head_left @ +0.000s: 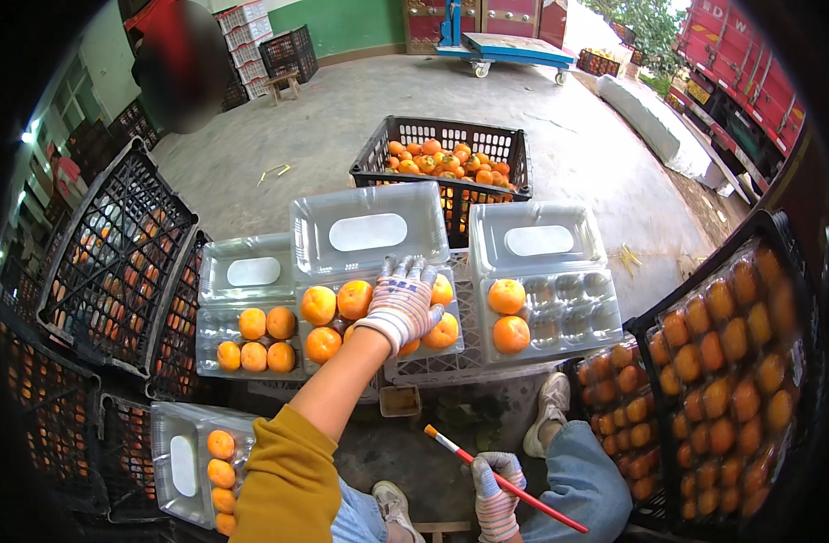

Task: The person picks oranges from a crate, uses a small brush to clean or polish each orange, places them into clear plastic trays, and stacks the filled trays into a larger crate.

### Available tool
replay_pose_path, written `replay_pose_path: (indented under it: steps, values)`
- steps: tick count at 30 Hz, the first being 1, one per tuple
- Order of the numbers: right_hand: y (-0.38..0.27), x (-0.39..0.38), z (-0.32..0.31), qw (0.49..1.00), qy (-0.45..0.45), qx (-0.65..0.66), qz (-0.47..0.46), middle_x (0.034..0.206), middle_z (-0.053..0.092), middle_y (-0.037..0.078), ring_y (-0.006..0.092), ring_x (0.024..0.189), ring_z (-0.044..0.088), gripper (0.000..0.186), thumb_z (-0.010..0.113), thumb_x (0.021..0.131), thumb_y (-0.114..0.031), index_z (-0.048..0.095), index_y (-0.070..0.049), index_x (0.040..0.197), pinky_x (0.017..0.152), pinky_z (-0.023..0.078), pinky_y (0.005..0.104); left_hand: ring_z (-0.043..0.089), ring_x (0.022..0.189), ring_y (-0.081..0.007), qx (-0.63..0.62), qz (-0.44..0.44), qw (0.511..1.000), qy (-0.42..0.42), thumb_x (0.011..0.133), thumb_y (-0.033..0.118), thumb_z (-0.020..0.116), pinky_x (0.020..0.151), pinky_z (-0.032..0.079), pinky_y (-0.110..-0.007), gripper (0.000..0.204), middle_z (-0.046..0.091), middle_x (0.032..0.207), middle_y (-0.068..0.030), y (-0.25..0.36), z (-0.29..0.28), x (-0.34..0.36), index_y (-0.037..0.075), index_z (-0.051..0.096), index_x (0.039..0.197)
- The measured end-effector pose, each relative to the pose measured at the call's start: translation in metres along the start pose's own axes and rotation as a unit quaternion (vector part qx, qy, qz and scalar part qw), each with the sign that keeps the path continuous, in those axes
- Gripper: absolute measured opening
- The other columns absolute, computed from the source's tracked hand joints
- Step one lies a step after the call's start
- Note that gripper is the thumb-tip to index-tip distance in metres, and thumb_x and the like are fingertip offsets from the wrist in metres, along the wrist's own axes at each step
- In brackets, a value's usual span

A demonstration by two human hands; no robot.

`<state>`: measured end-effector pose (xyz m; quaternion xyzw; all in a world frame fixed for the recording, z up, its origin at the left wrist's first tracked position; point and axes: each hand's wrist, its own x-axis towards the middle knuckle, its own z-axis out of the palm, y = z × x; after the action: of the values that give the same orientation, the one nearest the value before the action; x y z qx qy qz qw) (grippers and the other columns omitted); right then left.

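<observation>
My left hand point(401, 303), in a white knit glove, reaches forward and rests palm down on the orange fruits in the middle clear plastic clamshell tray point(369, 231); whether it grips a fruit is hidden under the palm. My right hand point(496, 493), also gloved, is low by my knee and holds a thin red stick with a white tip point(505, 480). A left clamshell tray point(247, 271) holds several fruits. The right clamshell tray point(541, 244) holds two fruits point(508, 314).
A black crate of orange fruits point(446, 163) stands behind the trays. Empty black crates point(115, 262) lean at left. Packed trays fill a crate at right point(731, 362). Another filled tray point(197, 462) lies lower left. A person stands far back left point(183, 63). A blue cart point(505, 45) and a red truck point(740, 63) stand beyond.
</observation>
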<state>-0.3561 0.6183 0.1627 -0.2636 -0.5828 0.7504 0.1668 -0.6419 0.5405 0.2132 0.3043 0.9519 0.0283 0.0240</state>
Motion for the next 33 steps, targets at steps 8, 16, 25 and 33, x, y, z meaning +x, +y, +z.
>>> replay_pose_path:
  steps: [8,16,25,33]
  values:
    - [-0.002,0.001,-0.004,0.999,0.016,0.044,0.018,0.069,0.058,0.003,0.0071,0.062,0.052,0.014,0.064,0.078,-0.012,0.056,-0.002,0.083,0.059,0.045,0.0211,0.046,0.112,-0.0269,-0.002,0.044,0.999,0.032,0.071,0.036,0.06,0.105,0.019,-0.042,0.053,0.054,0.112,-0.0132,0.005,0.005,0.003,0.009,0.049,0.114]
    - [-0.002,0.003,-0.006,0.999,0.016,0.042,0.019,0.069,0.058,0.003,0.0058,0.061,0.051,0.014,0.063,0.079,-0.013,0.055,-0.002,0.083,0.057,0.043,0.0196,0.049,0.104,-0.0339,-0.101,-0.002,0.988,0.114,0.067,0.035,0.065,0.096,0.034,-0.04,0.054,0.055,0.107,-0.0175,-0.021,-0.014,-0.005,0.008,0.052,0.112]
    - [0.085,0.055,0.029,0.996,-0.004,-0.036,0.085,0.071,0.059,0.005,0.0094,0.062,0.053,0.02,0.061,0.081,-0.02,0.056,0.0,0.086,0.059,0.045,0.0235,0.052,0.102,-0.0338,-0.085,-0.309,0.905,0.281,0.071,0.026,0.067,0.089,0.042,-0.037,0.062,0.05,0.115,-0.0202,-0.141,-0.042,-0.042,0.008,0.04,0.124]
    - [0.189,0.096,0.058,0.982,-0.02,-0.101,0.16,0.089,0.06,0.006,0.0123,0.08,0.049,0.035,0.059,0.082,-0.031,0.059,-0.001,0.099,0.076,0.04,0.0276,0.049,0.097,-0.0082,-0.64,-0.214,0.608,0.418,0.078,0.002,0.06,0.075,0.046,-0.019,0.054,0.042,0.125,-0.008,-0.082,-0.003,-0.151,0.001,0.034,0.126]
